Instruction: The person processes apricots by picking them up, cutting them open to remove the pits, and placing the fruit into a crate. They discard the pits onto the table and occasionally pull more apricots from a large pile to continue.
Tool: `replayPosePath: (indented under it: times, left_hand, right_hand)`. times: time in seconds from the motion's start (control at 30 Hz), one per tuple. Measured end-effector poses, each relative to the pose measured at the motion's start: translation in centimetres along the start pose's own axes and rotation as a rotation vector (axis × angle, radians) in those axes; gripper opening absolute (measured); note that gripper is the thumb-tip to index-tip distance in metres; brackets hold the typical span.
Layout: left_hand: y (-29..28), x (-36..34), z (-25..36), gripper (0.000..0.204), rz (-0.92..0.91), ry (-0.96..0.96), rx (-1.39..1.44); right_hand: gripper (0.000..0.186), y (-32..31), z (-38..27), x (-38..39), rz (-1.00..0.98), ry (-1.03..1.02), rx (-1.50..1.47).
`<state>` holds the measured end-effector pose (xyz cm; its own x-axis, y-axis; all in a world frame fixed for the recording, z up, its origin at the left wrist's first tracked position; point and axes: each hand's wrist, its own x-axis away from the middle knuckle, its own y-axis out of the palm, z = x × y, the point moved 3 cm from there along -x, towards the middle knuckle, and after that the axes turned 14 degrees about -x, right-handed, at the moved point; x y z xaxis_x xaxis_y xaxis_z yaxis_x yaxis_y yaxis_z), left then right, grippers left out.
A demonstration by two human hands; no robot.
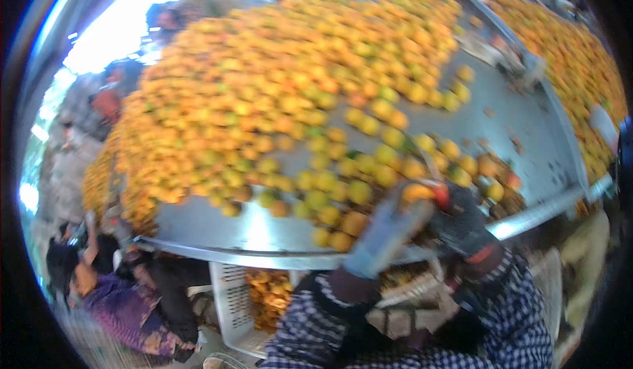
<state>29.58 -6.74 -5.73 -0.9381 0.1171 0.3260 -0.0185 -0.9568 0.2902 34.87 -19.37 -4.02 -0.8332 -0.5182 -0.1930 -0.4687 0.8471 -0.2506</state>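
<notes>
My left hand (389, 227), in a pale blue-grey glove, is closed around an orange (417, 193) above the near edge of a metal sorting table (204, 227). Close beside it is my right hand (463, 222), in a dark glove, its fingers drawn together near the same fruit. A small red thing (440, 196) shows at those fingers, too blurred to name. Loose yellow-green oranges (326, 181) lie just left of and beyond my hands. Right of them sits a group of browner, duller oranges (488, 166).
A big heap of oranges (264, 72) covers the table's far and left part; another heap (560, 52) lies beyond the metal divider (560, 112). Under the near edge stands a white perforated crate (231, 303) with orange pieces or fruit. A person in purple (132, 309) sits at left.
</notes>
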Motion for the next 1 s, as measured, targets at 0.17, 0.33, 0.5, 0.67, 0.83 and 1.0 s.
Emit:
replayPosePath:
  times: [0.17,0.33,0.5,0.67,0.83,1.0]
  left_hand:
    - [0.7,-0.7,-0.5,0.037,0.113,0.099,-0.011]
    - [0.8,-1.2,-1.5,0.049,-0.012,0.077,0.182]
    - [0.9,-0.5,-0.8,0.043,0.245,0.187,0.146]
    - [-0.4,-0.2,-0.3,0.043,0.213,0.125,0.172]
    - [2.3,-1.0,1.0,0.046,0.340,0.021,0.352]
    - [1.6,-1.1,0.3,0.045,0.323,0.156,-0.008]
  right_hand:
    - [0.027,-0.1,-1.0,1.5,0.127,-0.055,0.180]
    - [0.033,0.9,-0.6,3.2,-0.021,-0.102,0.260]
    - [0.034,0.8,-0.5,3.6,-0.051,-0.232,0.062]
    - [0.039,-2.9,-1.2,5.1,0.195,0.073,-0.774]
    - [0.040,-4.2,-2.6,5.7,0.368,0.185,-0.917]
    - [0.026,-5.9,-3.5,5.3,0.206,-0.058,-0.235]
